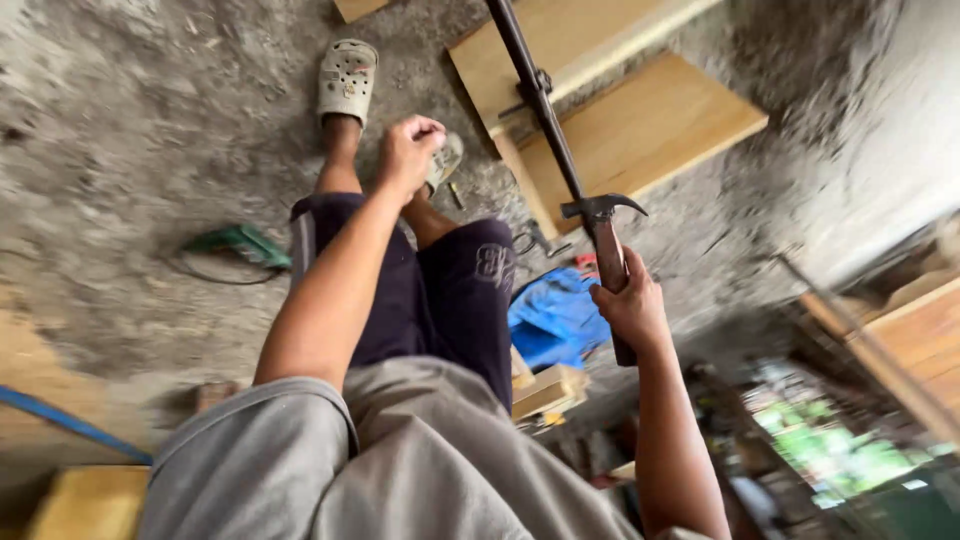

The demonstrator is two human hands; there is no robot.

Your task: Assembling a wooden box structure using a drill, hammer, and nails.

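- A grey shirt [400,480] is seen nearest the camera, with both bare arms reaching out from it.
- The right hand [632,308] is wrapped tightly around the handle of a claw hammer [605,250]; the fingers are fully closed on the shaft, and the dark metal head is held up above the fist, claw pointing right.
- The left hand [408,152] is curled into a loose fist over the knees; whether anything is held inside it cannot be told.
- Dark shorts [440,290] are worn below the shirt, and pale clogs are seen on the feet, one clog [347,78] planted on the rough concrete floor [130,130].
- A blue cloth [555,320] lies just beside the right leg, under the hammer hand, with small wood offcuts [545,390] near it.
- A green power tool [238,244] with its cord is lying on the floor to the left, well apart from both hands.
- A long dark metal bar [535,95] is seen running up from the hammer head across light wooden boards [640,130] lying farther off on the floor.
- More boards [920,330] are stacked at the right edge, blurred.
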